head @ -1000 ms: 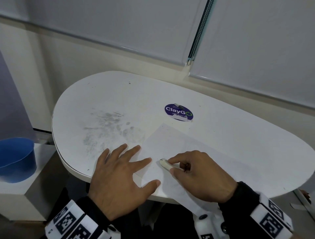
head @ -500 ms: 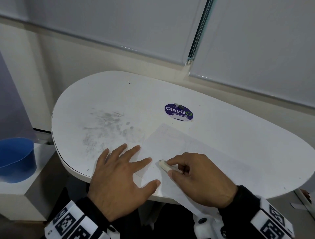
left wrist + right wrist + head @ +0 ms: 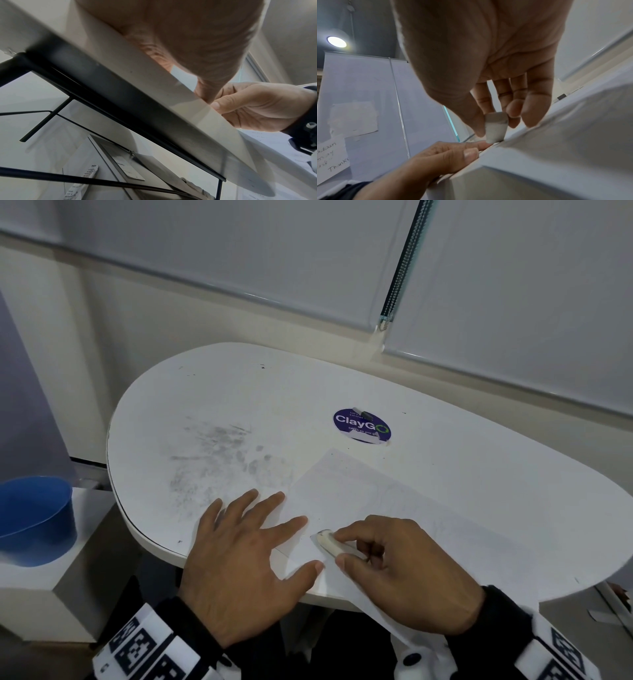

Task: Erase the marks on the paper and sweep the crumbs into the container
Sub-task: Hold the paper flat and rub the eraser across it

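Step in hand: erasing, judging by the eraser [image 3: 329,542] pressed tip-down on the paper [image 3: 376,508]; sweeping has not begun.
Right hand [image 3: 404,573]: thumb and fingers pinch the eraser, a short white stub greyed at its working end, near the sheet's near-left corner.
Left hand [image 3: 239,559]: fingers spread flat, index finger and thumb pinning the paper's left edge to the bench [image 3: 479,446].
Paper: a white sheet lying askew, its near corner hanging over the bench edge; only faint pencil curves show near its middle.
Next move: probably carry the rubbing toward those faint lines, keeping the sheet pinned so it does not crumple.
Crumbs: too small to make out.
Container: a blue tub [image 3: 34,518] on a low white stand left of the bench, well apart from the paper.
Bench surface: grey smudges left of the sheet.
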